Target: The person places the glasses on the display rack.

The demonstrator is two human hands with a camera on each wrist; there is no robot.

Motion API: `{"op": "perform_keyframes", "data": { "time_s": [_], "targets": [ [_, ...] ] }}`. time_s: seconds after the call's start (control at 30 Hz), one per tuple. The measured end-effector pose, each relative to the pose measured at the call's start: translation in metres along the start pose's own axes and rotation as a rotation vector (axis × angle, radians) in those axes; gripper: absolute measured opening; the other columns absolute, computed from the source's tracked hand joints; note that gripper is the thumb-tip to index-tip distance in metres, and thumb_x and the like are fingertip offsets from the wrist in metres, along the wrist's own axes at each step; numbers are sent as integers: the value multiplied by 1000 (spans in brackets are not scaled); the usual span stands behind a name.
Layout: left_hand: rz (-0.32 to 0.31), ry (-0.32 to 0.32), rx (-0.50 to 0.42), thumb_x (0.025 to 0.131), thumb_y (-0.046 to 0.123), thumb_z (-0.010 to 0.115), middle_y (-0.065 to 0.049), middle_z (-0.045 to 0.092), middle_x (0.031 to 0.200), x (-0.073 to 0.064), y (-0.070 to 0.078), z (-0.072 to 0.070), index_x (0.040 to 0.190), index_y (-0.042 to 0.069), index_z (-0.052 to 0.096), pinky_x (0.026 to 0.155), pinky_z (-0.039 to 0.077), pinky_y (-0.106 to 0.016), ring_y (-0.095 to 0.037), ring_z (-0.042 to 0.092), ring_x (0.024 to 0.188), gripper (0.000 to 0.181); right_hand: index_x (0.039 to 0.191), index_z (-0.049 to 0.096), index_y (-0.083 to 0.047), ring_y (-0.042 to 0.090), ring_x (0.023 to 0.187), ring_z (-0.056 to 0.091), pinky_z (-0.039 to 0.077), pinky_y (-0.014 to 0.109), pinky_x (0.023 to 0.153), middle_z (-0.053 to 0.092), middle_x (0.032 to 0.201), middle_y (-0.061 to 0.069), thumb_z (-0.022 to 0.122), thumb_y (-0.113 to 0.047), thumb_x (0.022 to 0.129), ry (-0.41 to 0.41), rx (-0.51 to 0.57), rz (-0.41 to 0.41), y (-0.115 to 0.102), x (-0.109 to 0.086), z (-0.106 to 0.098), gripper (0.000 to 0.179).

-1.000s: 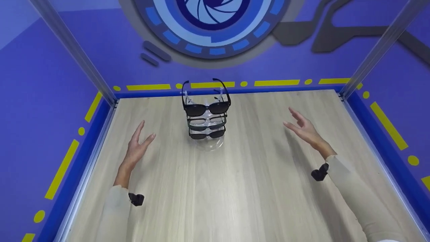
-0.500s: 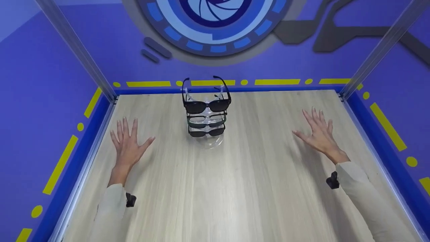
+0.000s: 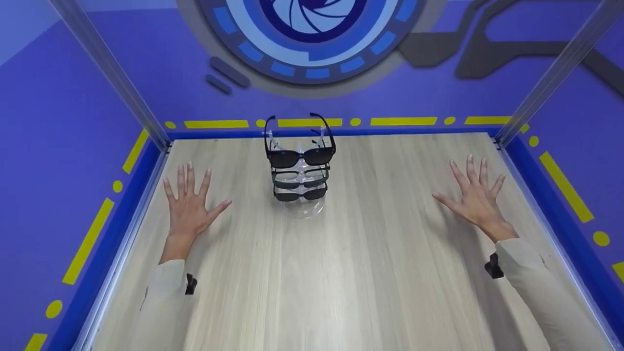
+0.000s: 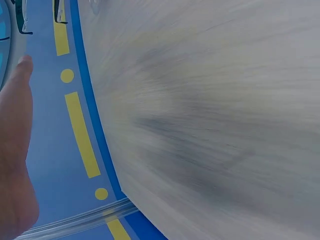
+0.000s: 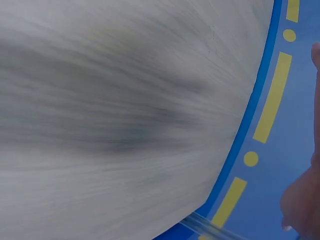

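Note:
A clear display stand [image 3: 303, 209] stands towards the back of the table, bearing several pairs of glasses. Topmost is a large pair of black sunglasses [image 3: 301, 157] with its temples pointing back. Below it come a thin-framed pair with clear lenses [image 3: 287, 175], a dark pair [image 3: 288, 185] and black sunglasses [image 3: 314, 194] at the bottom. To the left of the stand, my left hand [image 3: 187, 209] is spread palm down above the table, holding nothing. On the other side my right hand [image 3: 475, 202] is likewise spread, its thumb pointing towards the stand. Both hands are apart from the glasses.
The pale wood table [image 3: 312, 282] is enclosed by a blue back wall [image 3: 390, 107] and side walls with yellow dashes. Metal posts [image 3: 117, 73] rise at the back corners. A small black device [image 3: 494, 266] sits at the right wrist, another [image 3: 190, 284] at the left.
Both hands have turned from thumb-up to palm-down and spread their fingers. The right hand has moved outward to the right. The glasses and stand have stayed in place.

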State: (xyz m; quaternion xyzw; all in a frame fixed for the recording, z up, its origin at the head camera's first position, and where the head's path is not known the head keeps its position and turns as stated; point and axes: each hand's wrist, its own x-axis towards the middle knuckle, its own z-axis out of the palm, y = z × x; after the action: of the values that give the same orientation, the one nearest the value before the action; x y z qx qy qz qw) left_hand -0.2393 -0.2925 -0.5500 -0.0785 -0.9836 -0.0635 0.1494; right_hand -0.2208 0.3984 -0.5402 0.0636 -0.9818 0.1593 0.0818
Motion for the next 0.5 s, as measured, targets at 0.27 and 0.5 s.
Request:
{"op": "perform_keyframes", "data": {
  "time_s": [0.27, 0.5],
  "targets": [
    [-1, 1, -14, 89, 66, 62, -21, 3, 172, 2, -1, 2, 164, 18, 24, 122, -8, -72, -41, -5, 159, 97, 165, 17, -21, 46, 152, -27, -23, 85, 103, -13, 170, 20, 63, -63, 91, -86, -1, 3, 0, -2, -4, 96],
    [-12, 8, -34, 89, 68, 61, -21, 0, 172, 1, 5, -6, 165, 21, 20, 121, -10, -72, -42, -4, 159, 98, 165, 14, -23, 47, 152, -28, -23, 86, 102, -15, 170, 19, 63, -63, 91, -103, 3, 17, 0, -1, -10, 97]
  ]
}}
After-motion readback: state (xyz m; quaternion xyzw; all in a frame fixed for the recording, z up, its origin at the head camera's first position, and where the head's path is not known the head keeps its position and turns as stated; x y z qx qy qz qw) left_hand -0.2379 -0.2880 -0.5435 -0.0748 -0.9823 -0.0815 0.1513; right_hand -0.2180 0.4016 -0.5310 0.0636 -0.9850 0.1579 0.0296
